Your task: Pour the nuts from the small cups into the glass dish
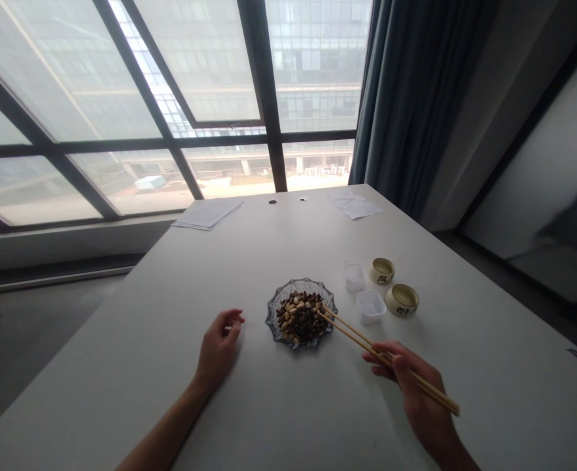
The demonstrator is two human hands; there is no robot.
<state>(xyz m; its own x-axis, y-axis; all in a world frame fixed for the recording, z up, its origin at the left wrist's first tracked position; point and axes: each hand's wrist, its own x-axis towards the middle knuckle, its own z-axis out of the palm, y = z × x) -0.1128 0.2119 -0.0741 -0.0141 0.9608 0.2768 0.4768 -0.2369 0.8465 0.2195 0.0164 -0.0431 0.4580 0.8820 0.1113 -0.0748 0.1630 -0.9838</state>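
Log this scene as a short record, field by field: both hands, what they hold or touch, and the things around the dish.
right hand: grip on chopsticks, tips at the rim of the glass dish
left hand: resting on the table, loosely curled, holding nothing
dish contents: mixed pale and dark nuts or beans
right of dish: two clear plastic tubs, two small ceramic cups
far end: papers

Wood chopsticks (pixel 367 340), tips in nut dish (pixel 301 317).

The right hand (pixel 411 383) is gripping chopsticks (pixel 386 358) — tips reaching into the glass dish (pixel 275 307) of mixed nuts (pixel 301 316) — while the left hand (pixel 218 347) is resting on the table (pixel 279 412).
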